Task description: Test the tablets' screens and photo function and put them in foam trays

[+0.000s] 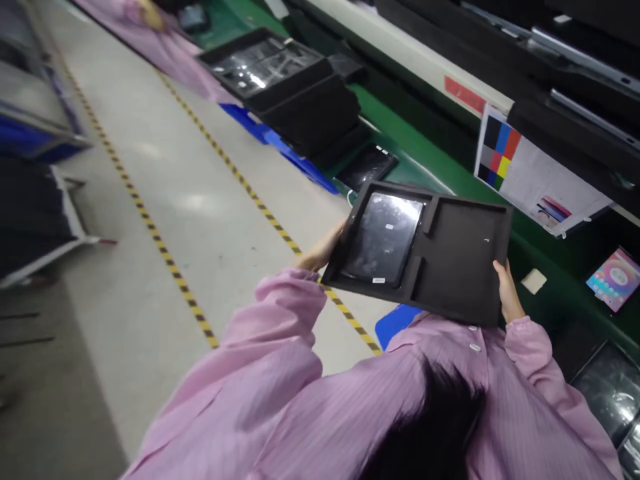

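Now, up in both hands near the close edge of the green counter [420, 143]: a black tray [457, 260], with a dark tablet [384, 240] lying in the left recess, along the tray's left edge. Right hand [509, 290] at the right edge, fingers pinching the rim. Left hand [323, 253] against the left edge, fingers mostly lost behind the rim; cannot tell whether pinching or flat underneath. Looks like foam, so likely light and a touch springy, yet probably stiff enough to carry by opposite edges. As for the tablet: glossy, judging by those bright reflections, so presumably slick, rigid and easy to scratch or crack; probably the heavier part too, loading the left edge more. Keep level, no tipping! Best grip at mid-left and mid-right edges, away from the corners; for the tablet, by the long sides, off the glass.
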`<action>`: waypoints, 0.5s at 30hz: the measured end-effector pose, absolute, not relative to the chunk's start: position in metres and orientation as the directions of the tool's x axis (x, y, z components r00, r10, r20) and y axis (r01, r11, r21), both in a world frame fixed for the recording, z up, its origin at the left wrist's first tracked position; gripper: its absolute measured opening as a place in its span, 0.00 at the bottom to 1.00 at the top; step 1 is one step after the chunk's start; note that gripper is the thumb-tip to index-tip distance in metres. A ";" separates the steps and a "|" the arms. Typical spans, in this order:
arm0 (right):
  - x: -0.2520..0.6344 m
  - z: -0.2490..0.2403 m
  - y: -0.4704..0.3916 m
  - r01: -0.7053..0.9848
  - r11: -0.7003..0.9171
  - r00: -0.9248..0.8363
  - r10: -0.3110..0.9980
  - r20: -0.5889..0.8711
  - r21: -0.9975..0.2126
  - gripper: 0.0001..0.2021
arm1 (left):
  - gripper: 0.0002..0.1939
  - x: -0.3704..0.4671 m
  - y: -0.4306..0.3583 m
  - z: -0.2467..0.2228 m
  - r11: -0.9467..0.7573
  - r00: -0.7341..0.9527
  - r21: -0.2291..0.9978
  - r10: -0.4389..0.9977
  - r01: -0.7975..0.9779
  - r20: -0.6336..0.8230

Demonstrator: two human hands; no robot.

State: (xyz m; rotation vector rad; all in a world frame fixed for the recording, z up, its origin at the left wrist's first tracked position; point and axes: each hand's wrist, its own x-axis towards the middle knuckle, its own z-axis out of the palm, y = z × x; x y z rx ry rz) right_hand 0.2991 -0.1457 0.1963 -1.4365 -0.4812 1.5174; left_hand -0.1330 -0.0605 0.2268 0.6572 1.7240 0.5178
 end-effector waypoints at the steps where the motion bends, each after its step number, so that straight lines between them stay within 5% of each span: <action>1: 0.301 0.199 -0.151 -0.378 -0.466 0.157 0.820 -0.551 -0.800 0.38 | 0.33 -0.131 -0.066 0.228 0.746 -0.196 0.643 0.666 0.171 -0.720; 8: 0.349 0.204 -0.203 -0.454 -0.461 0.305 0.724 -0.619 -0.763 0.34 | 0.41 -0.104 -0.114 0.238 0.743 -0.230 0.610 0.667 0.275 -0.709; 15: 0.440 0.220 -0.316 -0.575 -0.393 0.612 0.375 -0.696 -0.717 0.41 | 0.37 0.012 -0.111 0.239 0.568 0.049 0.668 0.743 0.481 -0.667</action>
